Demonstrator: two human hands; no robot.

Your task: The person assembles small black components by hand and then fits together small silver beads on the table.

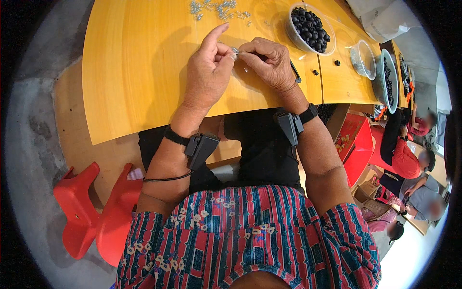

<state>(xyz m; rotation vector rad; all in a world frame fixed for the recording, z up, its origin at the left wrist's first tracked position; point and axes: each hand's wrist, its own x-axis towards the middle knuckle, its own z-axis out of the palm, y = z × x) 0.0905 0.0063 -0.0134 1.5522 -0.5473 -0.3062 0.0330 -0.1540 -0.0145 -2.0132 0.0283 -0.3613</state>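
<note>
My left hand (209, 72) is over the yellow table (139, 72), index finger raised and the thumb pressed against the other fingers. From the right, my right hand (272, 60) meets it, thumb and forefinger pinched. Between the two sets of fingertips is a small silvery metal piece (235, 50), held by both; its exact kind is too small to make out. Beyond the hands lies a scatter of small silvery wire-like pieces (224, 8). A black-edged flat object (295, 72) lies beside my right hand, partly hidden by it.
At the right stands a clear bowl of black rounded pieces (310, 29), with two loose black pieces (337, 63) near it. Farther right are a clear tub (363, 60) and a pale green basin (387, 82). Red stools (79, 207) stand lower left; several people sit at far right.
</note>
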